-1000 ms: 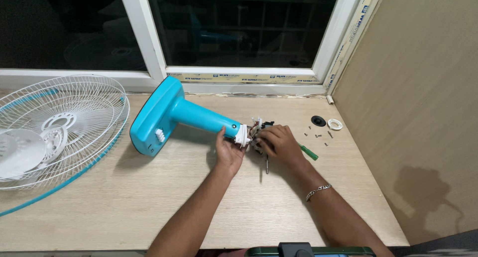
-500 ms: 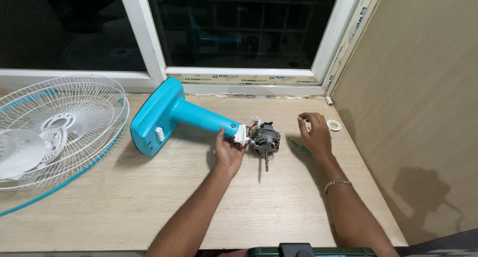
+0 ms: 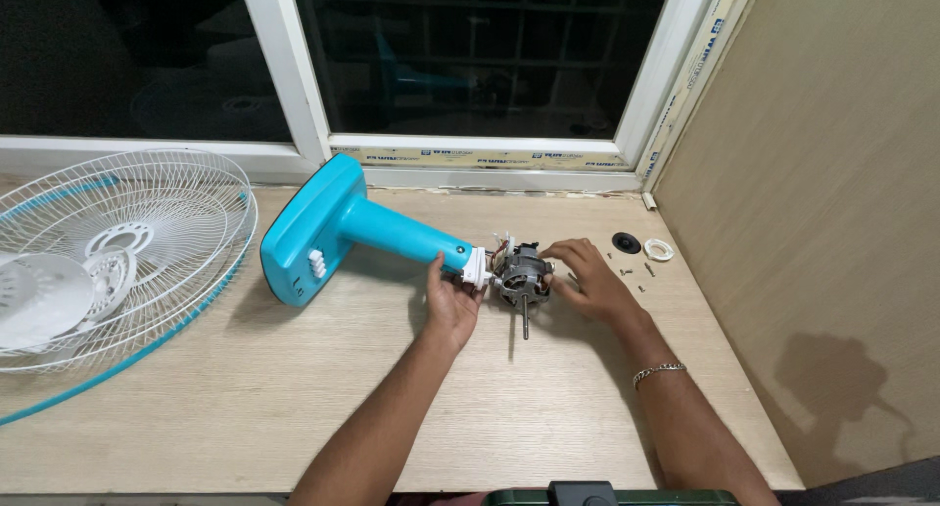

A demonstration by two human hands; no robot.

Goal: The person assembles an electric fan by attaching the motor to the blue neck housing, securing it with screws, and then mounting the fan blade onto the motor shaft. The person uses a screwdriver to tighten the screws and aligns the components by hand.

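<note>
From the head view I saw the fan stand [image 3: 338, 230] lying on its side across the table [image 3: 245, 398], its blue base to the far left and the neck running right toward the bare motor [image 3: 519, 273]. My left hand [image 3: 452, 300] was clamped on the white collar [image 3: 476, 267] at the end of the neck, thumb up on the far side, fingers wrapped underneath. The motor sat just right of that collar, joined to it, with its shaft [image 3: 524, 320] pointing toward me along the tabletop. My right hand [image 3: 587, 281] was at the motor's right side, fingertips [image 3: 554, 254] touching the housing; the fingers were curled and close together, but I couldn't tell whether they pinched anything. A bracelet [image 3: 658, 371] hung on that wrist. Further right, near the wall, a few small screws [image 3: 636, 271] lay scattered, with a black disc [image 3: 626, 241] and a white ring [image 3: 659, 249] side by side just beyond them. Far left, the white fan grille [image 3: 147, 212] with its blue rim rested on the table, a white hub cap [image 3: 39, 300] lying inside it. The dark window [image 3: 470, 55] ran along the far edge.
</note>
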